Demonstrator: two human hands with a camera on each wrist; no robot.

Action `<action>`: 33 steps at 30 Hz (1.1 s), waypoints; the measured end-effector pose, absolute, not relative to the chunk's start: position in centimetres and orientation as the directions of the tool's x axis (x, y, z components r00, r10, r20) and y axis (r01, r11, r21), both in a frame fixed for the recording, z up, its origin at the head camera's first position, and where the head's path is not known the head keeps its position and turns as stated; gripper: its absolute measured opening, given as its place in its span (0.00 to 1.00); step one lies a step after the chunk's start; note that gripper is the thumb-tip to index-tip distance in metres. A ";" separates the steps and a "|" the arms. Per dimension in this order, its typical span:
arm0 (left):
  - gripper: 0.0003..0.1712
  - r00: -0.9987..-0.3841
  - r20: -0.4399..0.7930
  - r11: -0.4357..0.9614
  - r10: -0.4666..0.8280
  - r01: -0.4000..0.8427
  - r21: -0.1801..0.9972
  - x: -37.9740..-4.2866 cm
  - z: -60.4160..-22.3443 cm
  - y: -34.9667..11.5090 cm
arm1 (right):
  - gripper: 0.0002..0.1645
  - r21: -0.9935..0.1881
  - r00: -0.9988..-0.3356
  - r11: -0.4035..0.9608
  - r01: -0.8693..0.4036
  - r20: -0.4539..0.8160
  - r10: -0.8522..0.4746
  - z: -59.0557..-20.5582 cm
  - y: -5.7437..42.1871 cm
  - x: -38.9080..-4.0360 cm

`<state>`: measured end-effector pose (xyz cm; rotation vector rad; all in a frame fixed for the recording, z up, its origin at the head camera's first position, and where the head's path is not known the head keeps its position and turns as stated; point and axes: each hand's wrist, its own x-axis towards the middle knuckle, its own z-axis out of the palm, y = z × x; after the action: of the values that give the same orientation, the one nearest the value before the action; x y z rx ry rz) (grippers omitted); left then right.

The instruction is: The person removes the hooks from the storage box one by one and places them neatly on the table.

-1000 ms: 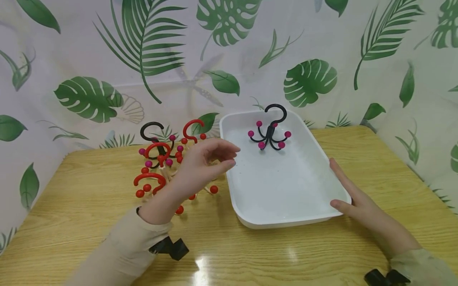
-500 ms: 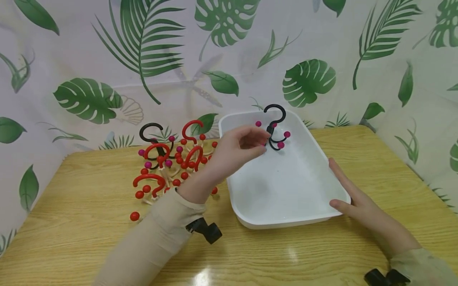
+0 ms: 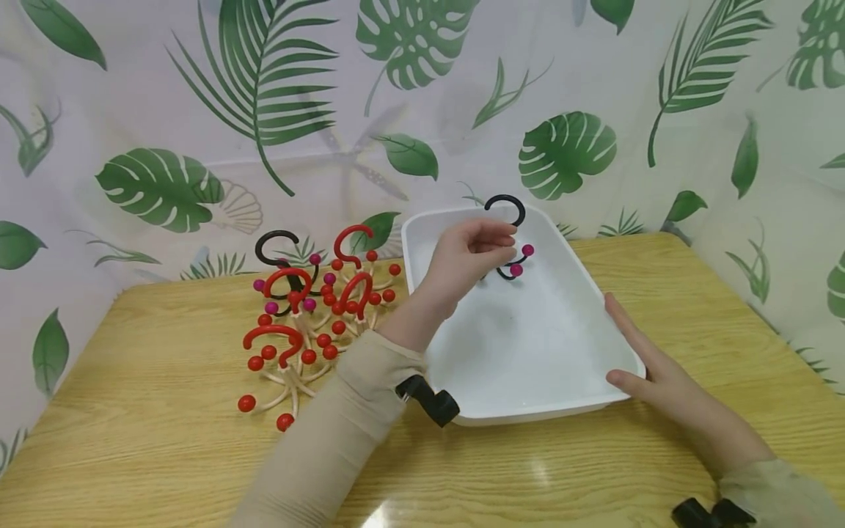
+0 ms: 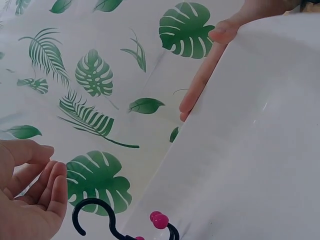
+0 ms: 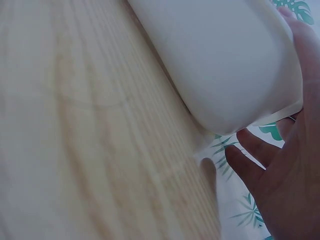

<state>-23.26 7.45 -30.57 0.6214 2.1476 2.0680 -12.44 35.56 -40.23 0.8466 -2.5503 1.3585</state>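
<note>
My left hand [image 3: 458, 260] is over the far part of the white tray [image 3: 528, 352], fingers loosely bent and thumb near the fingertips. In the head view it hides much of a black hook rack [image 3: 521, 213] with magenta balls on curved arms, which sits in the tray's far end. The left wrist view shows the hand [image 4: 35, 195] apart from the black hook [image 4: 91, 202], holding nothing. At the tray's right side my right hand [image 3: 653, 363] holds the rim, thumb over the edge and fingers along the outside. Two fingers [image 5: 250, 167] stand spread near the tray's underside.
Several hook racks stand clustered left of the tray: cream-armed ones with red hooks [image 3: 272, 331] and red balls, and a black one [image 3: 277, 235] with magenta balls. The wooden table [image 3: 165, 381] meets a leaf-printed backdrop [image 3: 455, 110] behind.
My left hand has moved right, from beside the rack cluster to over the tray, covering much of the black rack there. The right hand stays at the tray's rim.
</note>
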 end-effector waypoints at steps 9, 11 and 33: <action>0.13 -0.934 0.186 -0.067 0.305 0.174 0.982 -24.4 -31.0 9.4 | 0.54 -0.727 -0.835 0.435 -0.530 0.362 -0.414 -40.1 35.5 -12.2; 0.13 -0.940 0.171 -0.080 0.294 0.154 0.985 -24.6 -31.2 9.8 | 0.54 -0.726 -0.834 0.435 -0.532 0.363 -0.415 -40.1 35.5 -12.2; 0.15 -0.959 0.249 0.009 0.133 0.252 0.968 -28.0 -33.0 12.7 | 0.54 -0.741 -0.837 0.418 -0.525 0.360 -0.411 -40.0 35.3 -12.2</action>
<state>-28.03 12.67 -33.00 0.4386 2.2904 2.2315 -12.21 35.31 -39.97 0.8423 -2.5401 1.3965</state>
